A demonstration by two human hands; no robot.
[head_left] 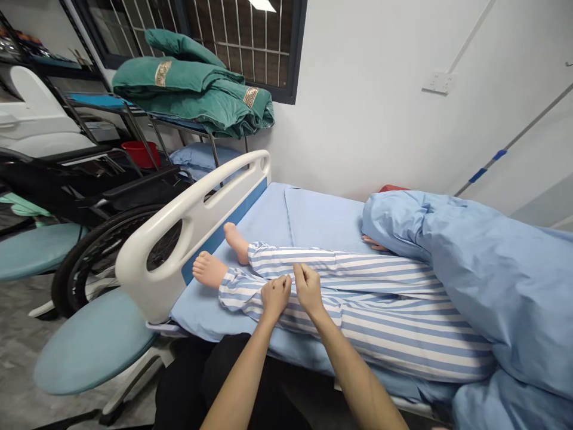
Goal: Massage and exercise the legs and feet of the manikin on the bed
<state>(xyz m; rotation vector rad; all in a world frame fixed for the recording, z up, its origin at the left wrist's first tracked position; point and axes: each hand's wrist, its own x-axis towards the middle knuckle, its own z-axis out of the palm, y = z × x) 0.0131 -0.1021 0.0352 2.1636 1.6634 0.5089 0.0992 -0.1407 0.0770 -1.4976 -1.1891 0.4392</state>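
Evidently, the trousers (403, 334) lay along the bed (322, 209), the feet (209, 270) near the footboard (201, 221). From my end, the left hand (275, 297) and right hand (308, 288) were side by side over them, curled into fists, nothing showing inside. The quilt (505, 269) sat bunched, probably to leave the legs uncovered.

On the blue-sheeted bed (326, 220) lie striped-trousered legs (380, 316) — bare feet (209, 270) near the footboard (197, 234) — and a bunched quilt (514, 286), well away from the footboard.
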